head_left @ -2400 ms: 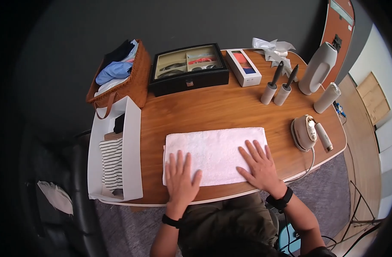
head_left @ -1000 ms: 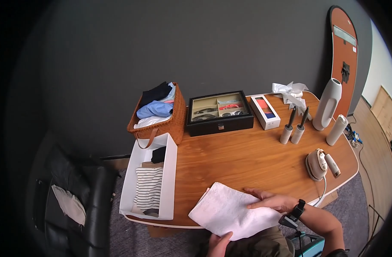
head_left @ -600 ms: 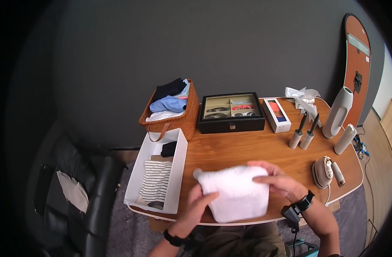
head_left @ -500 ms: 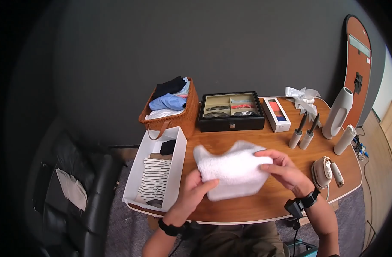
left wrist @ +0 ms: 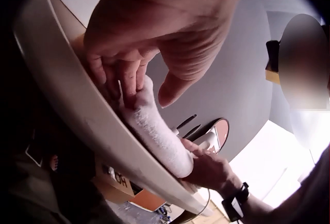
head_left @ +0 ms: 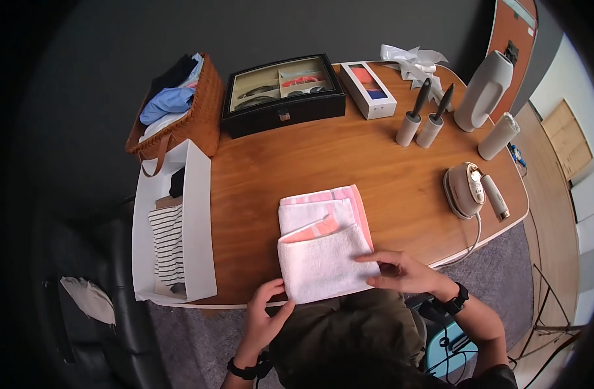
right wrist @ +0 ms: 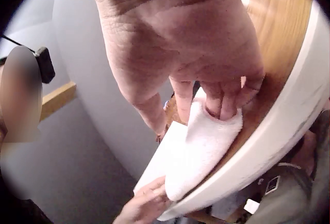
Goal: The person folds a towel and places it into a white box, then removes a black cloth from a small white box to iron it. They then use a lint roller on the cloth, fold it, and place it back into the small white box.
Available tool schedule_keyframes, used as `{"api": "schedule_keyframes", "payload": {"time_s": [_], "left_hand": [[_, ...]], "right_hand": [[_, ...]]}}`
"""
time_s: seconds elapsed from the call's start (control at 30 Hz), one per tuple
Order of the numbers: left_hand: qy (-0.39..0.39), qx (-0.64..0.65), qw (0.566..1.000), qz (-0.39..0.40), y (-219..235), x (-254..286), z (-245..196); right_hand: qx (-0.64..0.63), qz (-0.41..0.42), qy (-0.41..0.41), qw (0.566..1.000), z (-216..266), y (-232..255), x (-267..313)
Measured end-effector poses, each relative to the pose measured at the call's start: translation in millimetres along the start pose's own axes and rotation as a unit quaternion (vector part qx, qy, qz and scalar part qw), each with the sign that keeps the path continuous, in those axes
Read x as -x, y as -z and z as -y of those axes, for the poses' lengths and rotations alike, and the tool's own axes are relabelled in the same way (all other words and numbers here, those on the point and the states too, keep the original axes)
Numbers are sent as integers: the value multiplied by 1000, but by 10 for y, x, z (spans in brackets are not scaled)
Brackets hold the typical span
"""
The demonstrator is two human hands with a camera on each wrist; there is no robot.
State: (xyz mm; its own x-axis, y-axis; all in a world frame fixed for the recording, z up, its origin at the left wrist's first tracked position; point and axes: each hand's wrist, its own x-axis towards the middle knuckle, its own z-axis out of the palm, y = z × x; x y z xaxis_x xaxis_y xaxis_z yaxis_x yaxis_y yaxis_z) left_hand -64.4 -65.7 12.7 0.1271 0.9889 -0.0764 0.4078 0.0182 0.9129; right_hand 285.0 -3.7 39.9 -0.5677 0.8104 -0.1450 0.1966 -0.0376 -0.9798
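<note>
The towel (head_left: 323, 266) lies at the counter's (head_left: 258, 168) near edge, apparently mid-fold — left hand (head_left: 263, 323) and right hand (head_left: 406, 272) loose, fingers at its ends, thumbs not clamping; next probably calls for aligning, then flattening.

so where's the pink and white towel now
In the head view, the folded pink-and-white towel lies near mid-frame, at the near edge of the brown wooden table, between the left hand and right hand.
</note>
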Motion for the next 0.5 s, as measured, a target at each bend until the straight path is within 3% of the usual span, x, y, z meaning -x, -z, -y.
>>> {"api": "schedule_keyframes", "payload": {"time_s": [0.03, 0.17, 0.23, 0.27, 0.33, 0.47, 0.5], "left_hand": [[-4, 0, 1000, -9, -4, -26, -87], [-31, 43, 998, -46, -60, -159, -219], [-74, 142, 984, -79, -159, -197, -111], [-70, 142, 984, -77, -159, -198, -93], [-131, 180, 972, -75, -154, -226, -67], [-191, 51, 979, -53, -18, -530, -138], [-134, 95, 985, -48, -53, -632, -230]], "right_hand": [[-21, -17, -40, 999, 13, -6, -46], [3, -67, 13, 998, -15, -103, -239], [2, -107, -100, 989, 224, -123, -242], [0, -107, -103, 989, 175, -152, -249], [-69, -166, 47, 983, 54, -197, -255], [-102, -210, 71, 970, 137, -183, -377], [-103, -211, 72, 969, 102, -173, -412]]}}
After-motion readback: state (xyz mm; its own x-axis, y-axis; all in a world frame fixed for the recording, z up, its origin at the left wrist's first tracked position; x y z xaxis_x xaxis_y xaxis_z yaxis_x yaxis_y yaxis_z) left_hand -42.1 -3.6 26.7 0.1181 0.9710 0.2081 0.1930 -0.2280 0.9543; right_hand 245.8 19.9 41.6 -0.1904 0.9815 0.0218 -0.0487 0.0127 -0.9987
